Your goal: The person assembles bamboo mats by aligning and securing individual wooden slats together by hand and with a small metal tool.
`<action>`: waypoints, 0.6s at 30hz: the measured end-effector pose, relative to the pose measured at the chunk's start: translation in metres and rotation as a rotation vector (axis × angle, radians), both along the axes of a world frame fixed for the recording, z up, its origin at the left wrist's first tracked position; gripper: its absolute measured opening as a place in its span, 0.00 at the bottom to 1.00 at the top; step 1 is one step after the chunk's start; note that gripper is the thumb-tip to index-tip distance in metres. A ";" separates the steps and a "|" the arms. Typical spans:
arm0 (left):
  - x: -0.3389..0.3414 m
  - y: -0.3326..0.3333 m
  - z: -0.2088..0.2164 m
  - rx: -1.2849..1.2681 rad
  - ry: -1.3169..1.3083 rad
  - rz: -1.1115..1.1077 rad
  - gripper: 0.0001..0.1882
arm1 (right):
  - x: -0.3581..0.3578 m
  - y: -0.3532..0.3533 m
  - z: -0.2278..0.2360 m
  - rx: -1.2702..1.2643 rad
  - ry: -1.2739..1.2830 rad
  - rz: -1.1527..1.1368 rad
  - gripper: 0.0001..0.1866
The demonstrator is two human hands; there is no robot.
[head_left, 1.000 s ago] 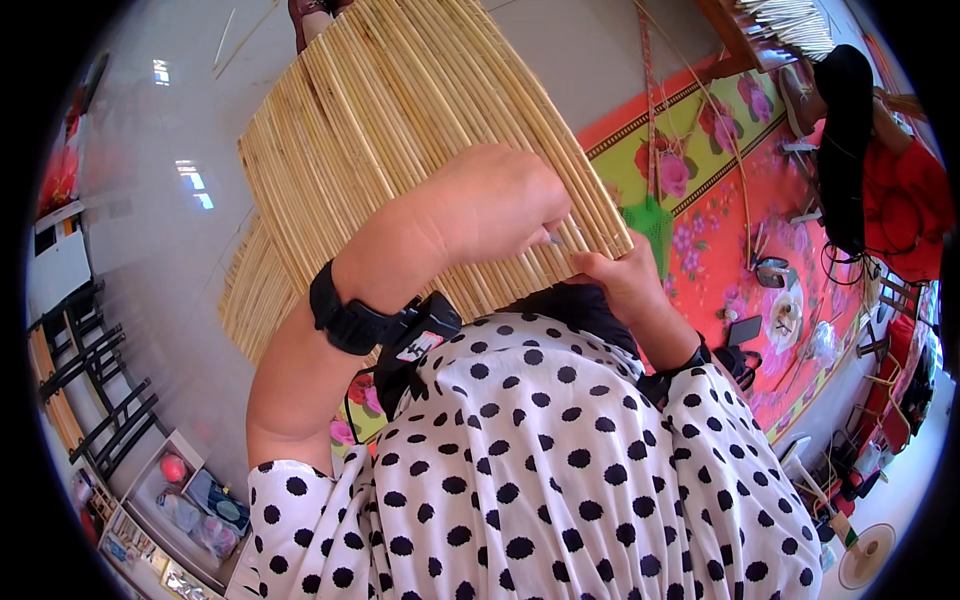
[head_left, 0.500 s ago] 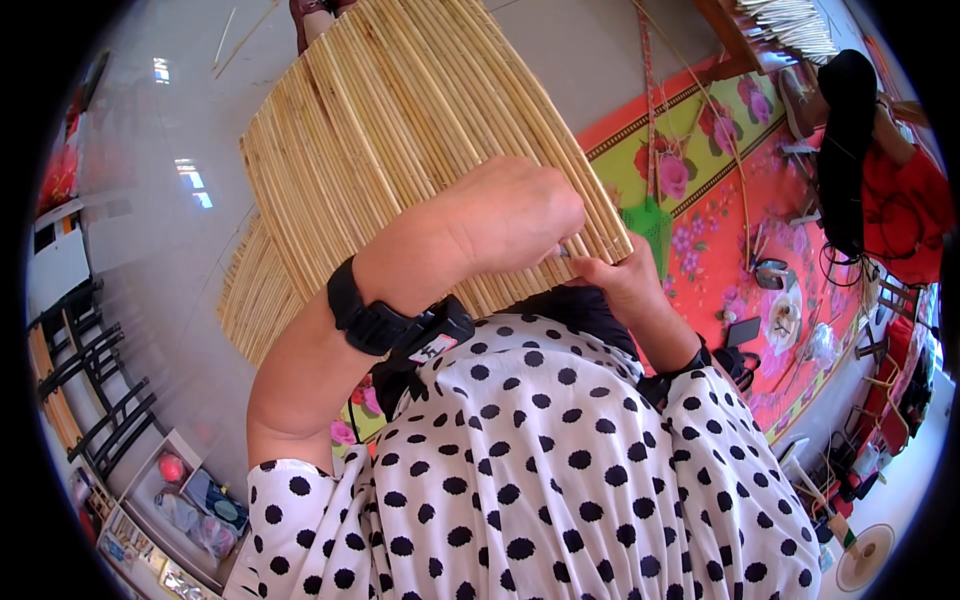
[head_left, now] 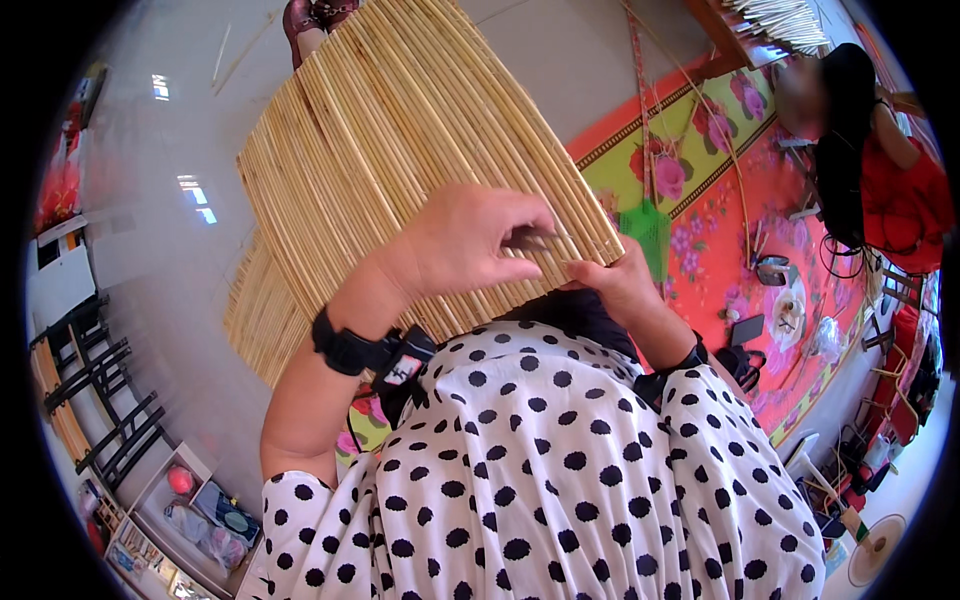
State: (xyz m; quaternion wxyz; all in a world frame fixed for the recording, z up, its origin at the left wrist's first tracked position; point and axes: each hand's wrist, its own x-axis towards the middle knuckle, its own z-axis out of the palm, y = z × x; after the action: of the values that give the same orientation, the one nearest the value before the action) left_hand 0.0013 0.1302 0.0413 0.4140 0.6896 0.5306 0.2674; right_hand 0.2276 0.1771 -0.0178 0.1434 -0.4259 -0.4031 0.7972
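Stick panel spanning 11 o'clock from view centre

We are gripping the panel's corner at 2 o'clock with the right hand. Just to its 9 o'clock, we are holding the left hand over the panel, thumb and forefinger parted; contact is remaining unclear. A second panel is lying at 9 o'clock, partly hidden; a floral mat is spreading at 3 o'clock.

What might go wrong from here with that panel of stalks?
The right hand pinches the stalk panel at its near right corner; if that grip slipped, the panel might shift or tip.
The left hand has its thumb and fingers spread close over the stalks, so a rough edge could scratch it.
A second stalk panel sits lower, partly hidden; a dropped upper panel might knock it.
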 end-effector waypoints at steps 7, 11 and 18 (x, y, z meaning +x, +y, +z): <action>0.037 -0.014 -0.033 0.231 -0.045 0.128 0.08 | 0.000 0.000 0.002 0.021 0.051 0.014 0.19; 0.032 -0.015 -0.028 0.228 -0.003 0.161 0.07 | 0.000 -0.001 0.007 0.030 0.016 0.030 0.20; -0.082 -0.048 -0.009 0.174 0.253 0.923 0.06 | -0.002 -0.001 0.006 0.016 0.000 0.011 0.21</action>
State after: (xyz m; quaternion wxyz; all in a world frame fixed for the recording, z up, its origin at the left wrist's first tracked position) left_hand -0.0811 0.0817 0.0319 0.1252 0.4415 0.8029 0.3804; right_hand 0.2256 0.1759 -0.0120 0.1426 -0.4224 -0.4119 0.7948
